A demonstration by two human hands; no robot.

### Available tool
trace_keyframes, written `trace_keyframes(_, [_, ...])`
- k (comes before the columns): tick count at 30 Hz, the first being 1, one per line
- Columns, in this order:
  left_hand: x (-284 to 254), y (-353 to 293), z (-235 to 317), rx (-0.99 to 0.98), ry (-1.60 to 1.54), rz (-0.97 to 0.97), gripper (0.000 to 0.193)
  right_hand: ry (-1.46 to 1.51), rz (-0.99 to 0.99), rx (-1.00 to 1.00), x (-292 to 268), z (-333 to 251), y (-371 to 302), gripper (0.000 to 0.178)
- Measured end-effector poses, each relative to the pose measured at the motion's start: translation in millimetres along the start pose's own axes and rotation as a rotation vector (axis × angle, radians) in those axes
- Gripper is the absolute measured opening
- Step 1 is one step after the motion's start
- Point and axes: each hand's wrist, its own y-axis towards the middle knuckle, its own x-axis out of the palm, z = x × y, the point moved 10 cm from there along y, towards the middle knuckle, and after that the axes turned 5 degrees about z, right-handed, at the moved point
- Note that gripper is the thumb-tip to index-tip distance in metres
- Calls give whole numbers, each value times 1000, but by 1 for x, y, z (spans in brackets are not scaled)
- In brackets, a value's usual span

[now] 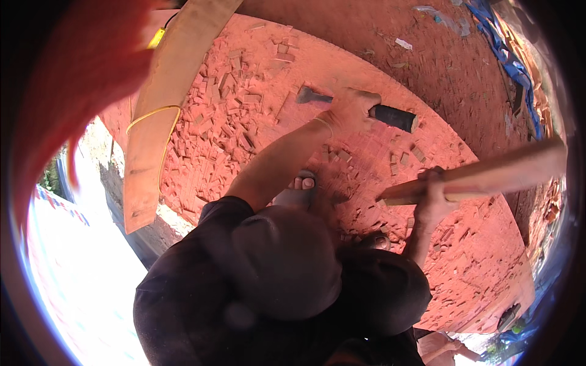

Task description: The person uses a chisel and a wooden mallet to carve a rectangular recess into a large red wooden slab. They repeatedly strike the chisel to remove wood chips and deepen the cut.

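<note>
My left hand is closed around a hand tool, out over the board ahead of me. The tool's flared grey metal blade sticks out to the left of the fist, and its thick black end to the right. My fingers hide its middle, so I cannot tell its exact kind. In my right hand is a long, thick piece of wood, gripped near its narrower left end and stretching out to the right. Small wood chips lie thickly scattered on the reddish board.
I squat on a large reddish board with a curved-looking edge; my bare toes show. A long plank with a yellow cord lies at left. Blurred red cloth hangs upper left. Blue sheeting is at far right.
</note>
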Motion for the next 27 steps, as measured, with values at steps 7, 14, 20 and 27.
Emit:
trace_keyframes(7, [5,-20,2,25,85,-143,14,-69,-164,93,-53,91,0,27])
trace_keyframes(14, [-22,4,-6,-21,52,40,15,355,143,-294,-158,-33,63,34])
trace_keyframes(20, [-33,6,-10,-44,1,67,16,584,270,-526,-128,-136,61,37])
trace_keyframes(27, [-28,9,-8,-28,14,32,18,-283,-262,165,50,71,-24,29])
